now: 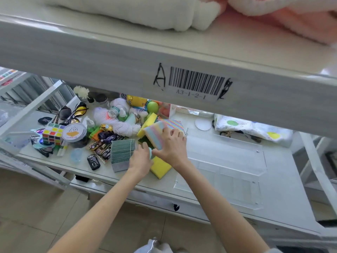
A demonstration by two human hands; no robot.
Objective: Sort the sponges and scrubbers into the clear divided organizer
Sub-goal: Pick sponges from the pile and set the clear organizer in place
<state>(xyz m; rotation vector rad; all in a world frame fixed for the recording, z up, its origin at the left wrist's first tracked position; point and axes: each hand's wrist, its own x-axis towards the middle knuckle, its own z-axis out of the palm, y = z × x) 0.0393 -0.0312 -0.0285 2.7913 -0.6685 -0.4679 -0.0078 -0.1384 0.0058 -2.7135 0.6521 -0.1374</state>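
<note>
Because the sponges sit piled mid-shelf, the right hand (171,145) pinches the pastel striped sponge (155,134) to free it; left hand (141,159) curls around a teal piece. Clear organizer (226,161) waits empty, just right, toward the shelf's front edge.

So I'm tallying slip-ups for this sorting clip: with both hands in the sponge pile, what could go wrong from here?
The right hand grips the pastel striped sponge at one end only, so it may slip out. The left hand works beside the stack of green scrub pads and could topple it. The clear organizer is nearly invisible on the white shelf, so a sponge might miss a compartment.
</note>
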